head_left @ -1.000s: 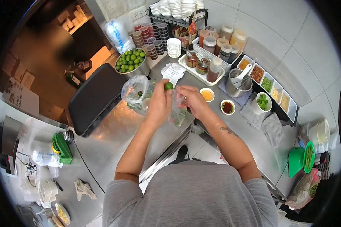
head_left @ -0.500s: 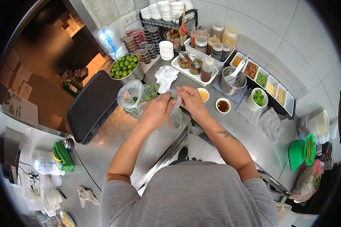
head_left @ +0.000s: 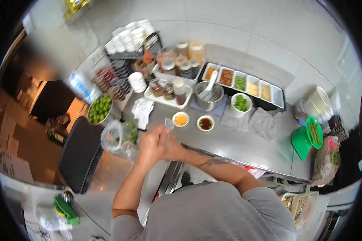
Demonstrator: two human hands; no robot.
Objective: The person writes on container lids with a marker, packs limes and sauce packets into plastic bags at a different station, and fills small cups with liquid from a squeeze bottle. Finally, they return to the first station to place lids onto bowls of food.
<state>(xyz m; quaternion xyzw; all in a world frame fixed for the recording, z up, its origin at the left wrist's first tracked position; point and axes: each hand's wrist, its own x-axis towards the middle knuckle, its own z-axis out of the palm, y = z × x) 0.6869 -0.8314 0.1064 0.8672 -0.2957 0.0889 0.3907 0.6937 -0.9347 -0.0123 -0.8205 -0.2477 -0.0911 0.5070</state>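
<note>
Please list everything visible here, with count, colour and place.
limes: many, green, left
tray: one, black, below limes
bags: some, clear, by left hand
papers: some, white, beyond bags
plastic: one piece, clear, at hands
sauce cups: two, white, centre
pot: one, silver, behind sauce cups
leaf cup: one, white, right of pot
bottles: several, mixed, back
jars: two, brown, before bottles
topping boxes: six, white, back right
cloths: some, grey, right
stacked cups: many, white, back left
lidded cups: many, mixed, left
beans: many, green, far right
dispenser: one, green, lower left
co-worker: one, blurred, upper left
shirt: one, grey, bottom
left hand: one, bare, centre
right hand: one, bare, beside it
</note>
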